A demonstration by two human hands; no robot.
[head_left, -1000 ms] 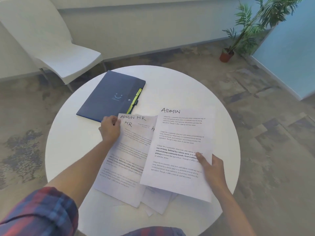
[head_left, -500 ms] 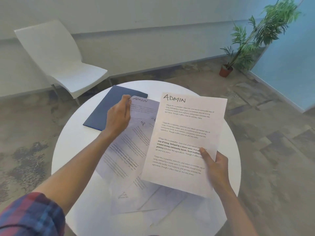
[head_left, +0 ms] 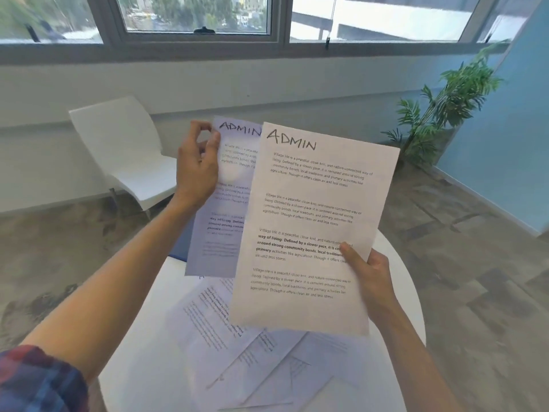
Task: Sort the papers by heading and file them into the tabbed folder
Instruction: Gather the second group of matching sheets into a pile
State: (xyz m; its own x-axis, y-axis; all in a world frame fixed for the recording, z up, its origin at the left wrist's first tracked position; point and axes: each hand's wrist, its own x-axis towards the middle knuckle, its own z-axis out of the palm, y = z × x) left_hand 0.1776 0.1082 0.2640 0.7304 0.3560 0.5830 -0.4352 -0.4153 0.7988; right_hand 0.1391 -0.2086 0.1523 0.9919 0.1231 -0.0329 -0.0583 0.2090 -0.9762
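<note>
My right hand (head_left: 370, 281) grips a white sheet headed ADMIN (head_left: 306, 227) by its lower right edge and holds it upright above the table. My left hand (head_left: 197, 166) pinches the upper left edge of a second ADMIN sheet (head_left: 217, 233), raised beside and partly behind the first. Several more printed sheets (head_left: 267, 364) lie scattered on the round white table (head_left: 142, 352) below. Only a sliver of the blue tabbed folder (head_left: 179, 246) shows between my left forearm and the raised sheet.
A white chair (head_left: 124, 156) stands beyond the table on the left. A potted plant (head_left: 445, 105) is at the right by a blue wall. Windows run along the far wall above a patterned carpet floor.
Both hands have lifted their ADMIN sheets up off the table and closer to my face. My view has tilted up, bringing in the windows and hiding most of the folder.
</note>
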